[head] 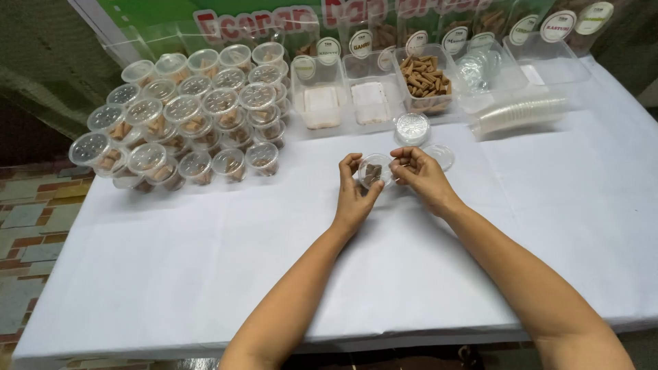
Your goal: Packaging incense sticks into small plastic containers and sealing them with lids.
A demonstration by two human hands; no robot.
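at the middle of the table, toward its far edge: small clear cup with brown pieces, tipped toward the camera
left hand: fingers clamped round the cup from its left
right hand: fingertips pinched together at the cup's right rim; what they hold, cannot tell
just beyond: loose lid, lidded cup
far left corner: stacked filled cups
far edge: tray of brown sticks
table: white cloth
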